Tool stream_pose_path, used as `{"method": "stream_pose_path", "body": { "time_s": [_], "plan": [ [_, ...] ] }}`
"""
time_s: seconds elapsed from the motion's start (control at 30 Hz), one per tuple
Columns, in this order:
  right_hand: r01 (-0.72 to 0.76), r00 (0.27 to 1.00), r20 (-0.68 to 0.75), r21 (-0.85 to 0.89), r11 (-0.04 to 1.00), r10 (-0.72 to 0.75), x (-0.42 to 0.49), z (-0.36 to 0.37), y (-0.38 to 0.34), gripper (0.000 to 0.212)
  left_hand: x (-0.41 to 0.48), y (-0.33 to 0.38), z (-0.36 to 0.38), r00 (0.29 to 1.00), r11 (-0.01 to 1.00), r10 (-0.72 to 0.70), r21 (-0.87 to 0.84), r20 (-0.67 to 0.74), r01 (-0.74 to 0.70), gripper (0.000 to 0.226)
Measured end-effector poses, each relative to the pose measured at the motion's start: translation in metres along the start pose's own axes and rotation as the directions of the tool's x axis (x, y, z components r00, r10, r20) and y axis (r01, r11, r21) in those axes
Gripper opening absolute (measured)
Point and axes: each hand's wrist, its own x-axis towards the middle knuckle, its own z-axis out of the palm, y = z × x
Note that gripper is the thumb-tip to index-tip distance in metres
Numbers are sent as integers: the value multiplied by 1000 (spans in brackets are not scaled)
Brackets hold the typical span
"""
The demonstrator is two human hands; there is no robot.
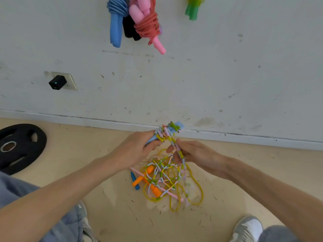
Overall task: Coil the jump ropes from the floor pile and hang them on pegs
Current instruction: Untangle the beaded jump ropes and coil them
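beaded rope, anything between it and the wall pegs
Yes. The beaded rope has its loose length tangled with the orange-handled yellow rope on the floor, below the left hand and right hand. Towards the wall nothing visible blocks it, though hung ropes already hang there.

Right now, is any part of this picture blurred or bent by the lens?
Head view: the beaded rope dangling under the right hand smears with motion blur near the floor; the baseboard curves from wide-angle distortion; lighting is soft, with no glare and faint shadows; the left hand looks sharp.
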Motion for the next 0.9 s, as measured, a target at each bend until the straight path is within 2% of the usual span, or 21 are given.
{"method": "stream_pose_path", "body": {
  "time_s": [0.1,0.13,0.17,0.23,0.27,0.33,0.4,0.43,0.5,0.63,0.7,0.73,0.77,0.8,0.87,0.9],
  "plan": [
    [3,1000,-28,-75,997,-5,1,8,2,31,4,1,0,997,997,-81,-11,7,81,17],
    [-9,996,-85,-51,999,5,1,11,4,29,6,3,1,993,989,-118,-84,27,120,17],
    [-22,988,-151,16,1000,24,2,13,4,28,7,6,2,984,958,-161,-228,73,174,20],
    [-3,972,-231,110,994,29,3,10,2,25,8,14,-1,959,813,-217,-512,180,280,24],
    [5,968,-251,91,996,18,3,4,1,26,10,16,-4,954,772,-220,-562,204,298,25],
    [3,970,-243,0,1000,-2,2,-4,-3,35,12,15,-8,963,827,-213,-495,166,268,26],
    [-21,986,-168,-66,998,10,2,-3,-5,42,13,13,-11,971,899,-226,-366,80,239,26],
    [-43,989,-143,-105,994,27,3,2,-5,42,14,11,-12,970,923,-239,-302,40,240,26],
    [-65,982,-189,-186,980,29,6,13,-1,30,14,8,-12,965,951,-262,-167,5,259,26],
    [56,900,-358,-472,880,-249,9,13,4,13,15,7,-13,959,953,-283,-117,-8,281,30],
    [53,894,-346,-549,834,-284,8,10,2,21,16,8,-15,963,957,-270,-121,-25,265,30],
    [59,918,-311,-506,861,-246,8,8,0,26,16,8,-15,966,961,-257,-115,-35,252,29],
    [73,953,-250,-368,927,-174,7,6,-2,30,16,9,-16,968,966,-245,-99,-45,240,28],
    [60,984,-155,-149,987,-84,6,5,-5,34,16,9,-16,971,971,-230,-74,-61,226,28],
    [-65,998,37,239,969,58,4,2,-9,43,15,8,-18,974,981,-193,-12,-120,192,26],
    [-105,994,73,308,946,87,3,0,-10,45,15,7,-19,973,985,-169,16,-158,173,24]
  ]
}}
